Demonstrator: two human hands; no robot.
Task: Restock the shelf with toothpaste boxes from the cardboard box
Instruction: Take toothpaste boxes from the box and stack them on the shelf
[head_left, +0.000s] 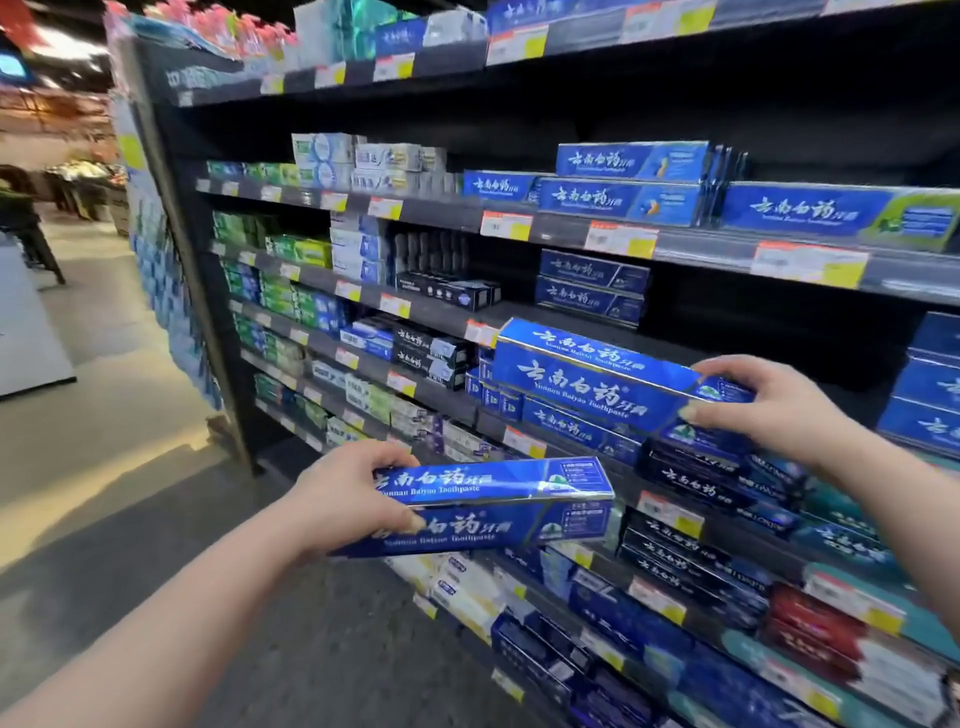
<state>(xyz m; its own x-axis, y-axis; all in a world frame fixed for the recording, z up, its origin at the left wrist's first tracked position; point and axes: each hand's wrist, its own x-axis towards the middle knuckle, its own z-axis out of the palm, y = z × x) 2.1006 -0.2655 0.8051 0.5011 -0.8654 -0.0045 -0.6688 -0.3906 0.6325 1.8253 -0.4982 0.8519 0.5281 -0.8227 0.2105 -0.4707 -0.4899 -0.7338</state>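
Before the dark store shelf (436, 318), your left hand (348, 499) grips the near end of a blue toothpaste box (498, 504), holding it level and clear of the shelving. Up and to the right, your right hand (769, 410) clasps the far end of a second blue box (587, 387), held just above matching stocked boxes (571, 423); whether it touches them cannot be told.

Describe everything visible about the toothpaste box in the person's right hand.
The toothpaste box is a long, glossy blue carton, seemingly cardboard, closed, printed with white Chinese characters and "Yunnan Baiyao Toothpaste". It lies lengthwise, sloping down to the right, before the shelf above similar blue boxes. The right hand grips its right end, thumb on the front, fingers over the top.
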